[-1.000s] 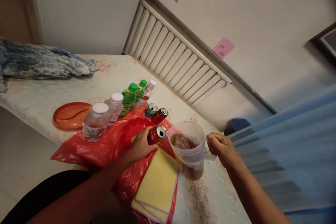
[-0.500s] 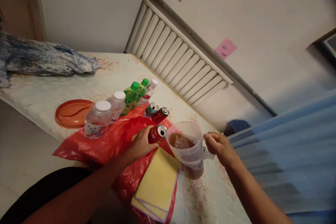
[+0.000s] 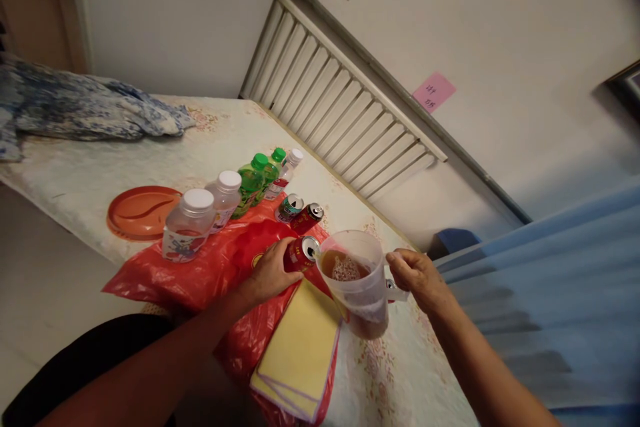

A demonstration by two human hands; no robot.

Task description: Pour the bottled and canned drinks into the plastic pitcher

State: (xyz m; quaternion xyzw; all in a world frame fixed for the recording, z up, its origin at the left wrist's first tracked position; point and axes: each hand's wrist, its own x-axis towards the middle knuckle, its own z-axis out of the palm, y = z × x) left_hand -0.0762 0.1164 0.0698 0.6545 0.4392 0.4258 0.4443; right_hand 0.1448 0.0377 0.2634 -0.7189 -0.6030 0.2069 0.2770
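My left hand (image 3: 273,271) is wrapped round a red drink can (image 3: 298,255), whose opened top tilts toward the jug. The clear plastic jug (image 3: 363,310) holds foamy brown liquid, and its spout meets the can's top. By its handle, my right hand (image 3: 417,277) grips the jug with closed fingers. Beneath my left hand spreads a red plastic bag (image 3: 195,283). A folded yellow cloth (image 3: 300,350) lies between my left forearm and the jug. Behind the held can are a green-and-silver can (image 3: 289,208) and another red can (image 3: 307,217). Part of one more can shows behind the jug handle.
Clear bottles with white caps (image 3: 187,227) and green bottles (image 3: 250,187) stand in a row at the left. An orange lid (image 3: 143,212) lies beside them on the flowered tablecloth (image 3: 220,130). Beyond the table are a radiator (image 3: 345,103) and a blue curtain (image 3: 560,300).
The jug's spout has come to the can's opening, and a little liquid shows there. Both hands keep their holds; the whole view has shifted slightly.
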